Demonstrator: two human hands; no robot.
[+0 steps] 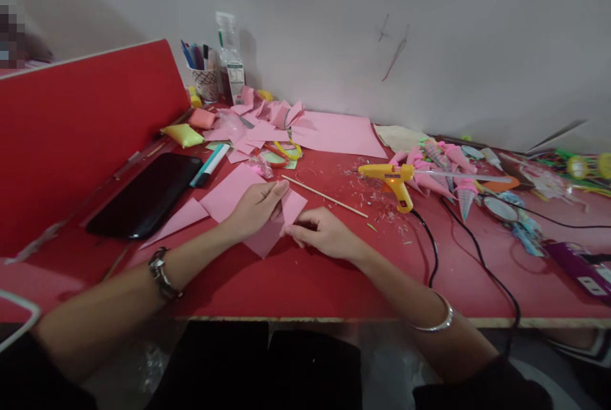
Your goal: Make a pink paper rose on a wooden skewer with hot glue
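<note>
My left hand and my right hand both pinch a small pink paper piece lying on the red table. The left fingers press its upper edge, the right fingers hold its lower right side. More pink paper lies under and left of my left hand. A thin wooden stick lies just beyond the hands. A watch sits on my left wrist and a bangle on my right.
A yellow glue gun with a black cord lies to the right, beside several pink paper cones. A black tablet lies left, by a red divider. Scissors, a pen cup and a bottle stand behind.
</note>
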